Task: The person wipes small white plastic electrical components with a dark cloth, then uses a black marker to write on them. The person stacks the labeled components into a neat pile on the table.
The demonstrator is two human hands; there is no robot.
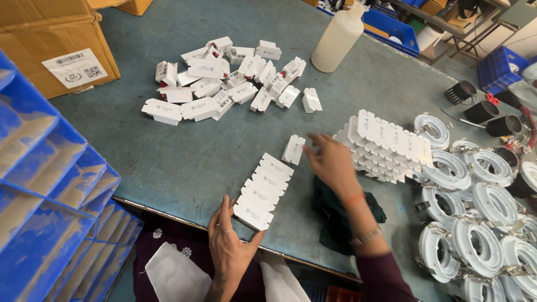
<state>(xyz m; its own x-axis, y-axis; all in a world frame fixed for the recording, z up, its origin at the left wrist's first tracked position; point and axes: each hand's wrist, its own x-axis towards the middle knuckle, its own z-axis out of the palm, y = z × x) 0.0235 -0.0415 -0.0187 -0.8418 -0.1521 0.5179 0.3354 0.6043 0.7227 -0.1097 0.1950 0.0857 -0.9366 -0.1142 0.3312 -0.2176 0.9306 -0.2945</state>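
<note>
Nearest the camera is the left hand [229,246], sitting right at the near edge of the table [184,162], thumb and fingers cupped around the bottom end of a row of white plastic driver boxes [262,191]. So that grip is closed on the row's near end. The row runs diagonally away from the edge, boxes butted side to side. The right hand [331,163] is further in, fingers spread and loose, fingertips touching a single white box [293,149] just past the far end of the row; it isn't clamped on anything.

My take on handling: these look like light, stiff plastic shells with smooth faces, so a bit slippery, and the row probably buckles if squeezed only from one end. Best hold is pressure from both ends, or pinch one box across its long sides.

Room-wise: the open patch of table is in the middle, between the loose pile of boxes [224,84] at the back and the stacked block of boxes [386,145] on the right. White ring fittings [475,223] crowd the far right, a dark cloth [335,218] lies under the right wrist, and blue bins [50,184] wall off the left. A plastic bottle [338,36] stands at the back.
</note>
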